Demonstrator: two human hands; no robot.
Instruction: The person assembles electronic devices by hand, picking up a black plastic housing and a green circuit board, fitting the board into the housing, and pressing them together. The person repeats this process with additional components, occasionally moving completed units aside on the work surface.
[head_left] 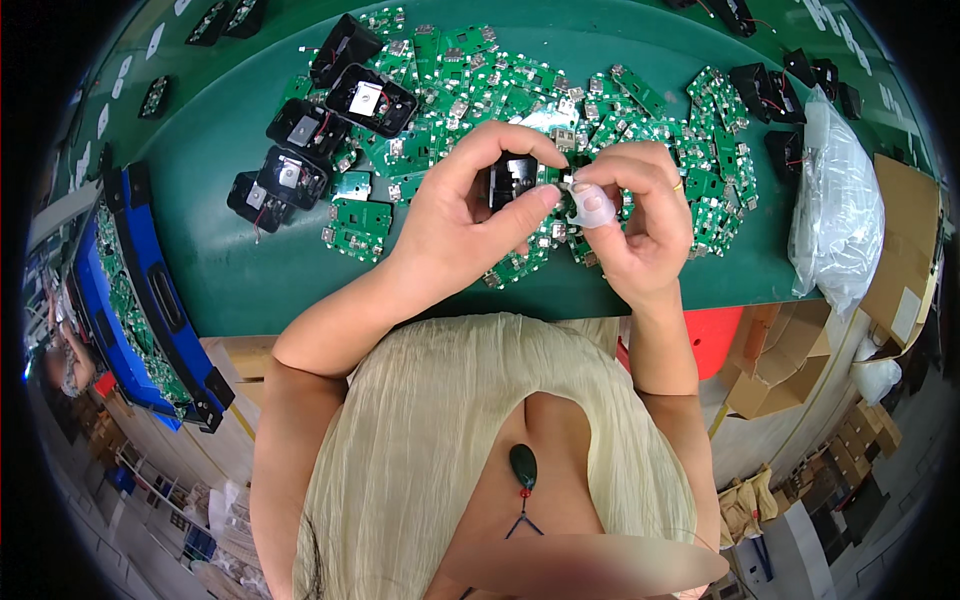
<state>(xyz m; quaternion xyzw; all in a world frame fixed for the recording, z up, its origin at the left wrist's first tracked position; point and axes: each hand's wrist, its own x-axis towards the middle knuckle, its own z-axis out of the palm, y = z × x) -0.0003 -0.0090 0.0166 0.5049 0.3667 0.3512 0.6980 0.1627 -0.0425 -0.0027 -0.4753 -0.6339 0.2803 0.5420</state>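
Observation:
My left hand [455, 215] is wrapped round a small black plastic housing [512, 178], held above the heap of green circuit boards [500, 80]. The fingers and thumb of my right hand [640, 220] are pinched together right beside it. A whitish rubber finger cover [594, 205] sits on one fingertip of that hand. Something small and dark with a pale bit lies between the two hands' fingertips; it is too covered to name. To the left of my hands lie several black housings [372, 98] with silvery square parts and thin red wires inside.
A blue tray [160, 290] of more boards stands at the table's left end. On the right are black housings [768, 92], a clear plastic bag [838, 205] and cardboard boxes [785, 355]. Below the table's front edge shows a red stool or bin [712, 340].

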